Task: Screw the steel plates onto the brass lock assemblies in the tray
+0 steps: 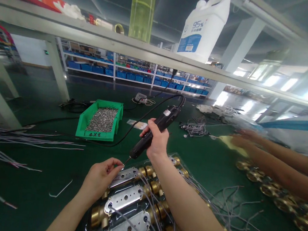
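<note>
My right hand point(158, 140) is wrapped round a black corded electric screwdriver point(152, 132), tilted so its bit points down and left. At the bit's tip, the thumb and forefinger of my left hand point(103, 176) pinch something small, probably a screw, too small to make out surely. Both hands are above the far end of a row of brass fittings point(98, 216) with flat silver plates point(125, 199) on top. Grey cables run from the plates to the right. A green bin point(80, 125) full of small screws point(103, 119) stands beyond my left hand.
Overhead, a shelf point(96, 36) carries a white jug point(204, 29) and a yellow-green cylinder point(143, 11). Loose grey wires point(43, 142) lie at left, a cable bundle point(195, 127) behind. At right, another person's arms point(283, 162) reach over more brass fittings point(277, 196).
</note>
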`<state>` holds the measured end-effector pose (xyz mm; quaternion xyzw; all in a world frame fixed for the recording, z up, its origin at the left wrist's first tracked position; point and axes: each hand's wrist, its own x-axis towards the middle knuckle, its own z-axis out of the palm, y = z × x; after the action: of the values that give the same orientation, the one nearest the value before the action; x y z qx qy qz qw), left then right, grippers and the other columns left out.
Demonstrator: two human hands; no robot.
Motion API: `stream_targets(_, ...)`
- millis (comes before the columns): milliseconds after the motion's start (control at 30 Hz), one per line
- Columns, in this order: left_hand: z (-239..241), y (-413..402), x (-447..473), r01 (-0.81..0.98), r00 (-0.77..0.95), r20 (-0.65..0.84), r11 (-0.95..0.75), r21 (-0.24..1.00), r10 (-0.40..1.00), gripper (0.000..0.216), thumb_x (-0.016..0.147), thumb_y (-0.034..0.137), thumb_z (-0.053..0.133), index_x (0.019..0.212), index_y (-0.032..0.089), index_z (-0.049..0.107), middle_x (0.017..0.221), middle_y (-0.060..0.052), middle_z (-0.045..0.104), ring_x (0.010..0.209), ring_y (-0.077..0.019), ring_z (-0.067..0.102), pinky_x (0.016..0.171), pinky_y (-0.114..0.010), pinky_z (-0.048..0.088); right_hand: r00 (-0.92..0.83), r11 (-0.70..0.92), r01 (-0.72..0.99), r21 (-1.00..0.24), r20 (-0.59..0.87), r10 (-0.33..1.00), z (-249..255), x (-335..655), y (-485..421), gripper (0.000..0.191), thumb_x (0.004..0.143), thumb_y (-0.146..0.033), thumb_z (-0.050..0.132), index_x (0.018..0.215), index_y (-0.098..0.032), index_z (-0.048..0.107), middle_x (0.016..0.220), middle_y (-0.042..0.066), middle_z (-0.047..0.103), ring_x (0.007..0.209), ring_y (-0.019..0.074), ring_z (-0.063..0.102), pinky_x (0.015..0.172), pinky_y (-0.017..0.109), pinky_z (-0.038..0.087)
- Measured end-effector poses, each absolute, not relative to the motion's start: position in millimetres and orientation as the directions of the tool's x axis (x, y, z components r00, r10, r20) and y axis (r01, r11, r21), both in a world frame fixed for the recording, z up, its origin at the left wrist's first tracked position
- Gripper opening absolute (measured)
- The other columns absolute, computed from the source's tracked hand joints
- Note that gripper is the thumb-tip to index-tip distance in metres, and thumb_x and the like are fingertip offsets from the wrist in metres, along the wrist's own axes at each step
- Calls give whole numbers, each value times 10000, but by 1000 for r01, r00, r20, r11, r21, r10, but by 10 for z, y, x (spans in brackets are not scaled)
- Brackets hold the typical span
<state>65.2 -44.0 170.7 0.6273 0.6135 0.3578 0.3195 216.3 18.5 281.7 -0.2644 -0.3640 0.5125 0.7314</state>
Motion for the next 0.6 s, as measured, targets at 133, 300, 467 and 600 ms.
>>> stream_targets(133, 1661, -430, 650, 565, 41, 61, -74, 822, 997, 574, 760, 680, 407, 907, 184, 655, 631, -3, 519, 602, -176, 450, 584, -301, 286, 188, 367, -515, -774, 316, 930, 2838, 2134, 116, 415, 638, -308, 734, 935, -125, 509, 490, -53, 538, 410, 101, 486, 415, 200, 447)
stream_targets(300, 1699, -454, 627, 547, 104, 57, -106, 830, 993, 538, 785, 642, 421, 900, 166, 641, 601, 3, 490, 575, -168, 431, 573, -294, 284, 131, 325, -540, -776, 304, 943, 2856, 2165, 111, 420, 622, -309, 730, 930, -125, 512, 490, -51, 533, 413, 104, 484, 420, 204, 448)
stream_targets(467, 1723, -480, 607, 478, 175, 30, -112, 871, 984, 490, 814, 611, 472, 911, 158, 632, 625, 7, 487, 589, -159, 443, 580, -280, 295, 57, 275, -589, -760, 300, 952, 2837, 2212, 159, 388, 630, -309, 732, 911, -138, 528, 503, -46, 525, 443, 107, 480, 435, 212, 446)
stream_targets(600, 1707, -465, 600, 495, 174, 43, -125, 860, 984, 493, 823, 624, 480, 907, 161, 629, 589, 17, 444, 572, -157, 425, 566, -278, 277, -6, 280, -587, -760, 350, 937, 2830, 2209, 150, 363, 644, -305, 723, 912, -143, 539, 506, -45, 524, 446, 115, 481, 439, 228, 445)
